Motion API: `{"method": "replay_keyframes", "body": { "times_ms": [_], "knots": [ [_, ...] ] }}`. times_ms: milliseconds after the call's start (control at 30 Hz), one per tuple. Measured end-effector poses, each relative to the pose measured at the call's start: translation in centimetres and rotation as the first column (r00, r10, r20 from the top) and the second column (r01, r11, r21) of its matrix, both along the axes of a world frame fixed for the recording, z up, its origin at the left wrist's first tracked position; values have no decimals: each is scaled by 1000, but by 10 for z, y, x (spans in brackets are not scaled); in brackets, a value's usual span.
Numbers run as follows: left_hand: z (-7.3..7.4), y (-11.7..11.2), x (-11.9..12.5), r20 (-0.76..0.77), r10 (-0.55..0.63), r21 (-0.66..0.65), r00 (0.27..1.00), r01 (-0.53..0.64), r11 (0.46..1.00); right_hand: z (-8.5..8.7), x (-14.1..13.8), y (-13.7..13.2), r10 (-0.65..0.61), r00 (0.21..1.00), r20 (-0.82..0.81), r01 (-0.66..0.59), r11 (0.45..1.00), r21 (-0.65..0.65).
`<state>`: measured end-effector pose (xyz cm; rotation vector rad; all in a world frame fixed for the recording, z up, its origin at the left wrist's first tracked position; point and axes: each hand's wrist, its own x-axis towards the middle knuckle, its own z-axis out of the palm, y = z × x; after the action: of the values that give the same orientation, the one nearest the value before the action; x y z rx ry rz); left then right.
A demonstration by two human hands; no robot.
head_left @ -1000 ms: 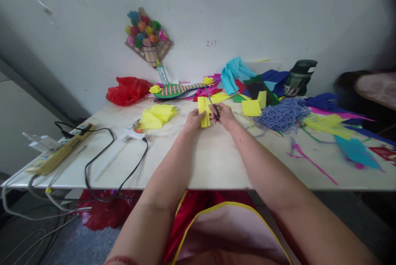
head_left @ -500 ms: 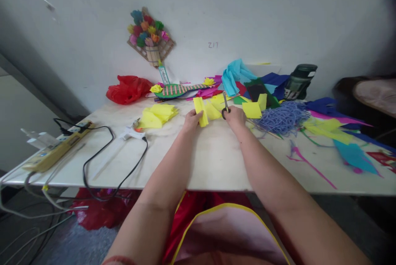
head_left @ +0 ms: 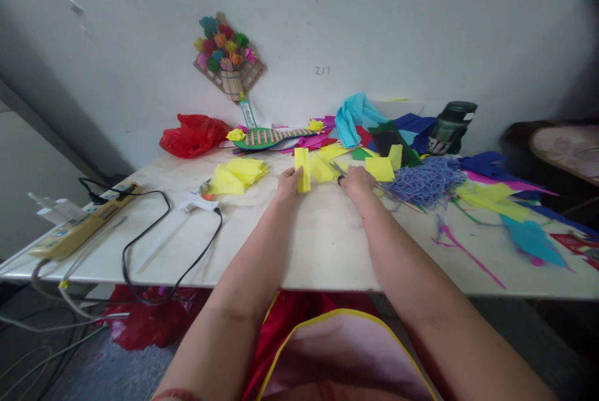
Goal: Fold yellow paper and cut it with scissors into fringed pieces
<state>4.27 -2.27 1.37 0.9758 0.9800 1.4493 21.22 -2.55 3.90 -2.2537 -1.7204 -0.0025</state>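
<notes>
My left hand (head_left: 289, 183) grips a folded strip of yellow crepe paper (head_left: 302, 170), which stands up from its fingers over the middle of the table. A short way to the right, my right hand (head_left: 356, 181) is closed around a pair of scissors (head_left: 339, 171), their blades pointing up and left. Between the hands, behind the strip, lies a loose yellow paper piece (head_left: 322, 168). The blade tips are close to that piece; whether they touch it I cannot tell. Just right of my right hand are yellow paper squares (head_left: 379, 169).
A hot glue gun (head_left: 191, 202) with a black cord and a power strip (head_left: 82, 226) lie at left, near a yellow paper pile (head_left: 238, 175). Along the wall are a red bag (head_left: 194, 136) and a decorated green piece (head_left: 266, 136). Purple strings (head_left: 428, 181) and a dark bottle (head_left: 452, 128) stand right.
The scissors have swung from pointing up to pointing up-left, toward the yellow strip. The strip in my left hand is turned more upright.
</notes>
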Motion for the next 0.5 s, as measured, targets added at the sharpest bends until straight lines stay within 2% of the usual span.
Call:
{"method": "replay_keyframes", "body": {
  "times_ms": [267,500],
  "knots": [
    [8,-4,2,-20,17,-82,1000,-18,997,-6,3,1,9,1000,-5,-9,999,43],
    [6,-3,1,-14,47,-49,999,-47,998,-5,6,2,49,988,-146,-43,998,42]
  ]
}}
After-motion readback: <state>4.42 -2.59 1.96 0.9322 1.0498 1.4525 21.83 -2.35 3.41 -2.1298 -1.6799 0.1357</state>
